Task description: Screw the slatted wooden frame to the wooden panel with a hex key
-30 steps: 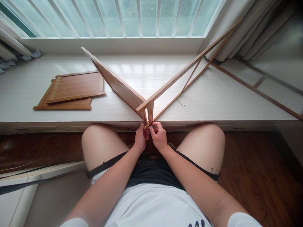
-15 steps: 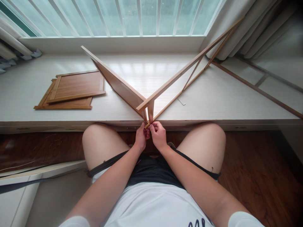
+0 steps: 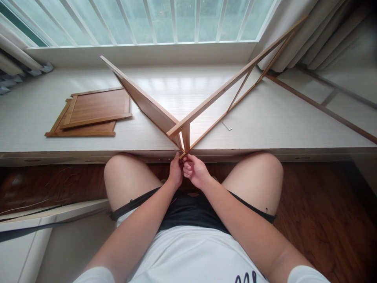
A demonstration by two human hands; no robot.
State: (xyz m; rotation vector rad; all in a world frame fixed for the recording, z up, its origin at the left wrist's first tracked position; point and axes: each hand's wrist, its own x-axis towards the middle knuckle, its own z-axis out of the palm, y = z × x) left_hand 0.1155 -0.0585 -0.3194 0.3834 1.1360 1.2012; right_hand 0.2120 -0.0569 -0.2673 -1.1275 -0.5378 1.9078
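Note:
A slatted wooden frame [image 3: 216, 97] stands on edge on the white ledge, running from the near edge to the far right. A wooden panel [image 3: 150, 104] leans up to its left, and the two meet at the near corner. My left hand [image 3: 176, 171] is closed on the frame's protruding lower end, its thumb up against the wood. Just right of it my right hand [image 3: 197, 171] is closed, fingers curled and thumb and forefinger pinched below that corner. Whatever small thing it may hold is hidden.
Two more wooden panels [image 3: 97, 106] lie stacked askew on the left of the ledge [image 3: 165, 82]. A hex key [image 3: 226, 126] rests right of the frame. A barred window [image 3: 159, 21] and curtains [image 3: 277, 43] are behind. Drawer fronts [image 3: 247, 156] run below the ledge.
My right hand has turned and dropped slightly, its fingers now curled toward my left hand below the corner. The frame's near end has shifted slightly left. The left hand has hardly moved.

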